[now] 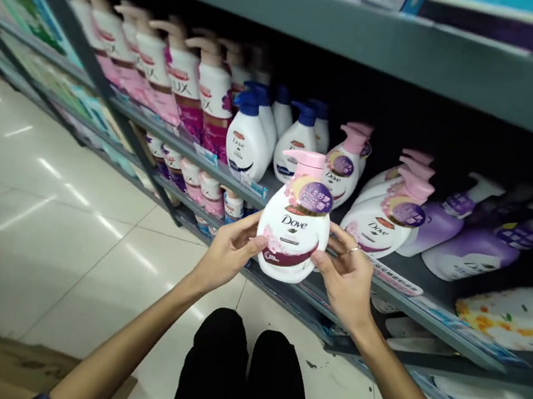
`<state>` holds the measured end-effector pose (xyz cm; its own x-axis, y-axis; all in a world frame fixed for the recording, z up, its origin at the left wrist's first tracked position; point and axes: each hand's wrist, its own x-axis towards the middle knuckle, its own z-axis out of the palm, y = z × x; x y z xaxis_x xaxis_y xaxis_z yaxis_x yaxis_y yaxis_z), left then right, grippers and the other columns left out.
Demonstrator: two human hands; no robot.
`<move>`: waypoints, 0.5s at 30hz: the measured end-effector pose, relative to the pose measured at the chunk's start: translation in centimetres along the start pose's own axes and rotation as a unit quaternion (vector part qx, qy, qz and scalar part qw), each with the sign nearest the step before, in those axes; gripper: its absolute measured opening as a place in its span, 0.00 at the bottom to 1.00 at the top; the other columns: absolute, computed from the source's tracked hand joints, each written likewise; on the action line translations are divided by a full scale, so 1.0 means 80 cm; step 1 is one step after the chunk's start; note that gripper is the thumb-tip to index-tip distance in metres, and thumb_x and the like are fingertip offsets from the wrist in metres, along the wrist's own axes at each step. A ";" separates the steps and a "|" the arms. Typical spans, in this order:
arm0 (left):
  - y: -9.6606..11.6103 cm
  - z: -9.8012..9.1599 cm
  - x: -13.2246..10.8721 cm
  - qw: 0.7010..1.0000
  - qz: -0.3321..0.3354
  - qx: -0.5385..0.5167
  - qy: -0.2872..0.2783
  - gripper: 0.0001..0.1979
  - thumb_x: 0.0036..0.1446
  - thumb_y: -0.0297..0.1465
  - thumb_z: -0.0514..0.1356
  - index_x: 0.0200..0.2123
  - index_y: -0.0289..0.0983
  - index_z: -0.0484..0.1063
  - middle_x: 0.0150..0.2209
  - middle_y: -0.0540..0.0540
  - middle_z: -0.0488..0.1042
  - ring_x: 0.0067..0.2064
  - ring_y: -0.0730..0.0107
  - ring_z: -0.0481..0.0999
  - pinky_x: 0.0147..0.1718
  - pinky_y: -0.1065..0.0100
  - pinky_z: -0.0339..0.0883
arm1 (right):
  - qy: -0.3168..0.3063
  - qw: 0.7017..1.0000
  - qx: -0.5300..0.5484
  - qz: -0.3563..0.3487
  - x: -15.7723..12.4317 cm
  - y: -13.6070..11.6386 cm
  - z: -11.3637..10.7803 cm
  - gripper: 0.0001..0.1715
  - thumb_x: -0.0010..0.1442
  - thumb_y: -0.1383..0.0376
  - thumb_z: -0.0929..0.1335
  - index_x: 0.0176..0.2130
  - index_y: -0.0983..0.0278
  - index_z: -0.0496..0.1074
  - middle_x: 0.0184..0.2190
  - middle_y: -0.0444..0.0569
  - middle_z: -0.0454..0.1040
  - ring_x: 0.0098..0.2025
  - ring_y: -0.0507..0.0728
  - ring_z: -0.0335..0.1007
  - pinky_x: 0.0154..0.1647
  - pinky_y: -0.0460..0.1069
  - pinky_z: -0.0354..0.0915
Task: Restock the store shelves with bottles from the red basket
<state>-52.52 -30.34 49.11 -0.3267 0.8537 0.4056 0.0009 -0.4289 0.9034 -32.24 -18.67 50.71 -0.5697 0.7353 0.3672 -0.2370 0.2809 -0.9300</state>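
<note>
Both hands, left hand (227,254) and right hand (347,281), are clasping 1 pink-pump Dove bottle (294,231) by its sides, just before the shelf edge (400,281); it is probably heavy, rigid and slick.

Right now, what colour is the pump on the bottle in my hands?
Pink, on the white Dove bottle; the head view shows it best.
</note>
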 end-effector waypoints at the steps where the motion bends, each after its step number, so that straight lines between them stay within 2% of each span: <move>1: -0.002 -0.008 0.010 1.000 0.005 -0.001 -0.002 0.32 0.69 0.48 0.70 0.68 0.35 0.79 0.65 0.34 0.80 0.65 0.45 0.82 0.64 0.54 0.78 | -0.002 1.000 -0.004 -0.014 0.011 0.004 0.003 0.32 0.66 0.54 0.81 0.65 0.54 0.79 0.57 0.51 0.84 0.59 0.62 0.83 0.59 0.57 0.84; 4: -0.030 -0.025 0.032 1.000 0.026 0.000 -0.001 0.35 0.68 0.49 0.71 0.70 0.35 0.76 0.68 0.35 0.78 0.66 0.46 0.81 0.67 0.54 0.76 | -0.014 0.996 -0.043 -0.082 0.036 0.038 0.005 0.29 0.68 0.53 0.79 0.65 0.54 0.80 0.63 0.51 0.79 0.58 0.60 0.82 0.59 0.55 0.83; 8: -0.065 -0.035 0.047 0.998 0.030 0.023 -0.056 0.39 0.67 0.50 0.72 0.72 0.35 0.73 0.70 0.34 0.76 0.69 0.45 0.78 0.69 0.52 0.74 | 0.018 0.988 -0.066 -0.140 0.042 0.081 0.001 0.31 0.69 0.52 0.79 0.66 0.55 0.80 0.64 0.52 0.77 0.56 0.59 0.83 0.58 0.54 0.83; 12: -0.060 -0.031 0.050 0.994 0.085 0.048 -0.053 0.38 0.64 0.52 0.73 0.68 0.33 0.78 0.68 0.32 0.77 0.71 0.44 0.76 0.72 0.49 0.70 | 0.067 0.985 -0.039 -0.151 0.026 0.082 0.008 0.38 0.61 0.47 0.82 0.64 0.57 0.80 0.61 0.52 0.80 0.55 0.62 0.84 0.59 0.57 0.84; 15: -0.043 -0.024 0.047 0.992 0.078 0.075 -0.059 0.38 0.63 0.53 0.74 0.66 0.33 0.79 0.67 0.31 0.78 0.70 0.44 0.77 0.71 0.49 0.71 | 0.077 0.989 -0.010 -0.127 0.015 0.070 0.006 0.40 0.59 0.44 0.83 0.63 0.58 0.80 0.60 0.52 0.82 0.54 0.62 0.85 0.58 0.57 0.85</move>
<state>-55.55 -26.23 47.27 -0.1995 0.8131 0.5468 0.1864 -0.5163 0.8359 -34.64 -16.52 45.96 -0.3674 0.7238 0.5840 -0.3414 0.4792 -0.8086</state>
